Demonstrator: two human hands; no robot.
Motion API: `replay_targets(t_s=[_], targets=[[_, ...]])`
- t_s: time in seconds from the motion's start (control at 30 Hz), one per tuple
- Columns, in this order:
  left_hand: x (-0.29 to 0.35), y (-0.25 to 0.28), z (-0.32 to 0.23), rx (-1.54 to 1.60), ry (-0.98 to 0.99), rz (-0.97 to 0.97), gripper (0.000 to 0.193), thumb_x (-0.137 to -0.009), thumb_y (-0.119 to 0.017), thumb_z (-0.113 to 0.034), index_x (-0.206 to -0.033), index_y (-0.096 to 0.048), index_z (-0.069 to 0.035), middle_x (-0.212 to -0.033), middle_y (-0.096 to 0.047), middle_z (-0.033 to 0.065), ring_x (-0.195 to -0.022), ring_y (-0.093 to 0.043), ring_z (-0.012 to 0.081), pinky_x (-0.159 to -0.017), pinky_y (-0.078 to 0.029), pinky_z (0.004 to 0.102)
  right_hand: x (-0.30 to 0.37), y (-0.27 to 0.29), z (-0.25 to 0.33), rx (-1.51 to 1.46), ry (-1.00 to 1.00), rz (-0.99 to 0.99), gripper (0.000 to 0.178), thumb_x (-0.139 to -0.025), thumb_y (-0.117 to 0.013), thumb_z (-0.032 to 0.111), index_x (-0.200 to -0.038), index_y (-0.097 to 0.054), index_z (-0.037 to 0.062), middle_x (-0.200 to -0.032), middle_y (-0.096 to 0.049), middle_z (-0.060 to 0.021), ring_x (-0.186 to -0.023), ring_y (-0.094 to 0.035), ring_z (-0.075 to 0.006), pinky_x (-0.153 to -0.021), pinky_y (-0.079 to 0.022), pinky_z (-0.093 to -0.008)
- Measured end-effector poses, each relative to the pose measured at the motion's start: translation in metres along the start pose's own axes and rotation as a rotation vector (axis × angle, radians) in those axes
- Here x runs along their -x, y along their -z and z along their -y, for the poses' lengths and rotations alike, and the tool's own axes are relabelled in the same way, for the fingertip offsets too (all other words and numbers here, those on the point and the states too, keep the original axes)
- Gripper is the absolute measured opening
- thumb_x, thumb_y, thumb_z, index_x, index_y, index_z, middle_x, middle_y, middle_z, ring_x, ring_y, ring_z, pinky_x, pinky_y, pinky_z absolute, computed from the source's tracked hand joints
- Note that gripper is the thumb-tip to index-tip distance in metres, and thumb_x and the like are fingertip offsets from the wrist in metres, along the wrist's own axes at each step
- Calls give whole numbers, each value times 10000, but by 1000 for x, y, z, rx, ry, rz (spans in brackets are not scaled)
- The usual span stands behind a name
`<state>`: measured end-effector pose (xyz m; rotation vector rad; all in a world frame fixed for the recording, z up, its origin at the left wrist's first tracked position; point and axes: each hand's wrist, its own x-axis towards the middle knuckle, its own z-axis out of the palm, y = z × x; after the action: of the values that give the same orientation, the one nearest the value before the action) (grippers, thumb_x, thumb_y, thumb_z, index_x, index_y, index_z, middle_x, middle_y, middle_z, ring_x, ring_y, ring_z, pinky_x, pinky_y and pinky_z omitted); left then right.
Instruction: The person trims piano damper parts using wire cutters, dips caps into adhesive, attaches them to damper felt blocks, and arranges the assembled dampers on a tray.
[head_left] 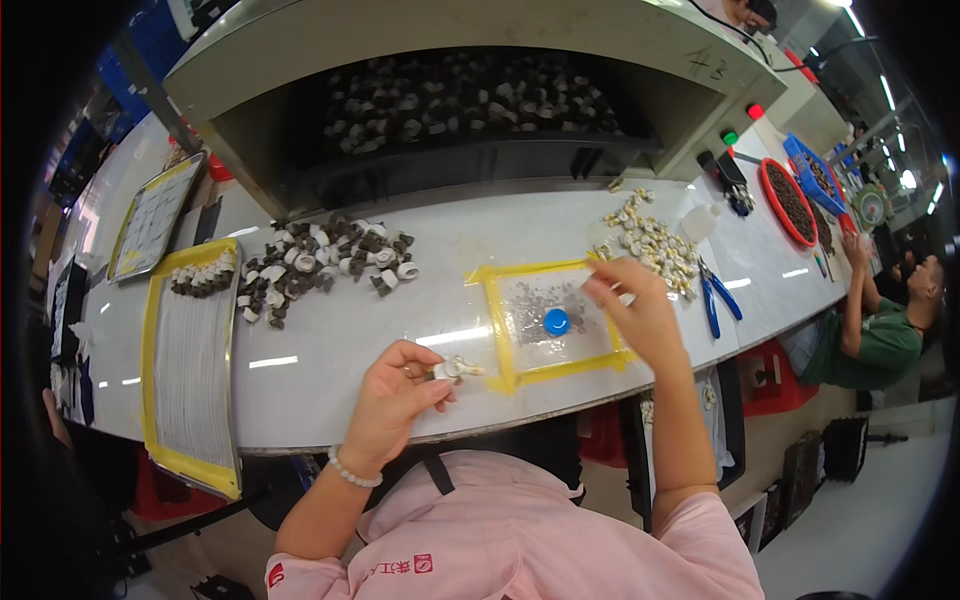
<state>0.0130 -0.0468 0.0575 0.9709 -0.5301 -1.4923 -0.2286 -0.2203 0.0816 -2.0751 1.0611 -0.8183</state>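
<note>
My left hand [392,402] is closed, pinching a small white part with metal bits [457,369] over the front of the white table. My right hand [640,305] hangs above the right side of a clear sheet edged with yellow tape [555,373]. Its thumb and fingers are drawn together, and what they hold, if anything, is too small to make out. A round blue cap [557,321] sits on the sheet among small dark spots. Just beyond my right hand lies a heap of small white and gold-coloured parts [655,240].
Dark-and-white parts [320,262] lie heaped left of centre, beside a yellow-taped tray [152,380]. Blue-handled pliers [712,305] lie at the right. A housing [235,105] with a dark bin of parts stands behind. A red tray [773,205] and a person in green [850,340] are far right.
</note>
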Motion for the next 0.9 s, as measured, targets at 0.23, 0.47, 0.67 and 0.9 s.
replay_targets(t_s=[0.23,0.47,0.67,0.9], targets=[[33,96,-90,-571,-518,-547,310,-741,-672,49,-994,-508,-25,-859,-565,40,-728,-522,65,-590,-425,184,-33,8,-50,539,2,-64,242,-741,-704,125,-920,-629,-19,-845,-615,-157,-699,-605,-288,-642,-478,-355],[51,250,-164,-1292,-672,-1238,266,-726,-717,-39,-934,-553,-25,-795,-600,36,-598,-510,77,-562,-434,231,-24,3,-32,442,2,-13,201,-777,-626,44,-957,-644,-45,-843,-602,-143,-659,-588,-240,-622,-462,-321],[12,322,-188,-1482,-589,-1347,269,-712,-689,-31,-946,-556,-34,-877,-636,156,-823,-612,327,-733,-480,390,9,6,-25,328,-45,-110,219,-804,-604,36,-1009,-629,-36,-852,-582,-104,-674,-570,-181,-602,-447,-289],[-2,316,-194,-1537,-469,-1223,272,-733,-640,-30,-990,-553,-50,-953,-629,171,-928,-590,346,-798,-468,404,40,14,-28,259,-59,-174,235,-787,-634,15,-1019,-622,-16,-864,-573,-80,-711,-562,-150,-622,-447,-252]])
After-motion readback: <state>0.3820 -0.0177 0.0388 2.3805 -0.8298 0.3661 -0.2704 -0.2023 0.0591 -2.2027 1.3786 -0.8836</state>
